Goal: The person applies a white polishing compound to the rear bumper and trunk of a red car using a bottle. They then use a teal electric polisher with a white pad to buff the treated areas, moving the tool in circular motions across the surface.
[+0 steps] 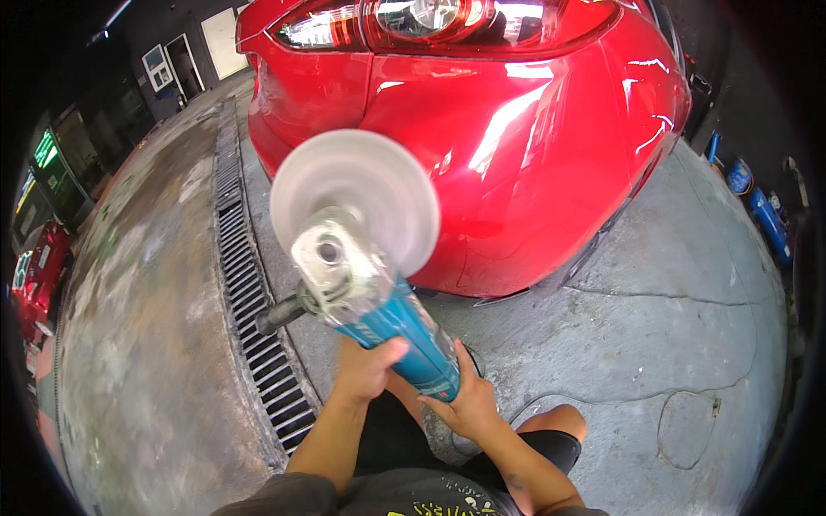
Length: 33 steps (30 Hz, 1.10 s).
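Dark printed shirt fabric (404, 499) and black shorts (551, 447) occupy the bottom edge of the view, with a bare knee (555, 420) raised above the concrete floor (671, 327). Both forearms rise from that edge. Left hand (368, 368) is wrapped over the rear body of a teal-bodied electric polisher with a grey metal head (391, 322), fingers curled around the upper side of the casing, so its grip is closed on the tool. Right hand (469, 400) supports the same casing from below and to the right, thumb lying along the teal housing; its grip is likewise closed on the tool. Polisher is held off the floor, tilted upward and away from the person. Its round white polishing pad (354, 193) faces the camera and appears blurred; it sits in front of the rear corner of a glossy red car (533, 146), and whether pad and paint touch cannot be told. A black side handle (280, 314) projects from the head toward the left. Red tail lamp (447, 21) runs along the top of the car. Long metal drain grating (254, 301) runs along the floor left of the tool. Blue cylinders (761, 206) lie near the floor's right edge
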{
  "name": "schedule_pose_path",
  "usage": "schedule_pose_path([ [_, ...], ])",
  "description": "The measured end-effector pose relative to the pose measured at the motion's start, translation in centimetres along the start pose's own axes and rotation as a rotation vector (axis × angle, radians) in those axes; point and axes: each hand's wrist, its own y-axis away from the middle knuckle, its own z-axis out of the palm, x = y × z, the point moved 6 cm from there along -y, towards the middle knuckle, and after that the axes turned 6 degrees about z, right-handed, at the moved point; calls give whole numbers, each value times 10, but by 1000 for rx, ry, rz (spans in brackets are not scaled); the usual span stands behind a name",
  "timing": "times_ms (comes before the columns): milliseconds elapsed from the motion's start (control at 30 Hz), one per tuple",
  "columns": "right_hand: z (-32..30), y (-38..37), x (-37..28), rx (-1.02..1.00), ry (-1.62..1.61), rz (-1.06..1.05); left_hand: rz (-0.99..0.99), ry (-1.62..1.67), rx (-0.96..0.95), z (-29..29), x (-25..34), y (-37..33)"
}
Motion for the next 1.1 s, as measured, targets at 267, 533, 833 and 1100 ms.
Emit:
schedule_pose_path([
  [267, -55, 36, 104, 300, -642, 88, 293, -333, -350, 183, -12, -51],
  [533, -124, 19, 84, 255, -682, 104, 372, -345, -226, 211, -10, -68],
  [833, -112, 39, -25, -15, 67, 254, -102, 137, -104, 80, 15, -9],
  [1100, -52, -3, -99, -160, 407, -65, -129, 564, -92, -40, -8, -5],
])
